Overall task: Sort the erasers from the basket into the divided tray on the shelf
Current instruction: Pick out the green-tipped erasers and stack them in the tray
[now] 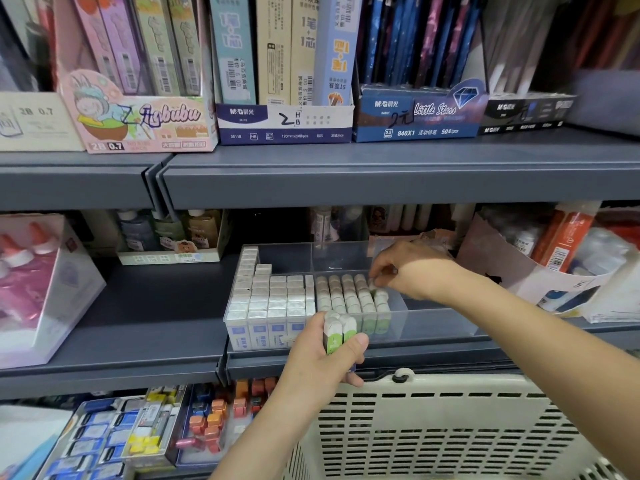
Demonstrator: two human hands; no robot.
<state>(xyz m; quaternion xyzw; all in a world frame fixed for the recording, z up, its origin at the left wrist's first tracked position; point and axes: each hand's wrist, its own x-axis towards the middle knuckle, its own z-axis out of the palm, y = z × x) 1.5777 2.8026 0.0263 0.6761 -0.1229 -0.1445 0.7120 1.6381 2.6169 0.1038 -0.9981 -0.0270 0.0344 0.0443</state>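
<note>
A clear divided tray point(433, 327) stands on the middle shelf. Its left compartment holds rows of upright blue-sleeved erasers point(270, 299); the middle compartment holds rows of green-sleeved erasers point(349, 296); the right part is bare. My left hand point(325, 355) is in front of the tray, shut on a small bunch of green-sleeved erasers point(339, 332). My right hand point(408, 271) reaches over the tray's middle compartment, fingertips pinching one eraser point(373, 283) at the far right end of the green rows. The cream slotted basket point(450, 427) sits below, its contents hidden.
Grey shelf edge point(346, 188) hangs above the tray. Boxes of pencil leads and pens fill the upper shelf. Correction-fluid boxes point(169, 237) stand behind at left, a pink box point(38, 289) far left, a paper box with orange items point(554, 258) at right. Small stationery trays fill the lower shelf.
</note>
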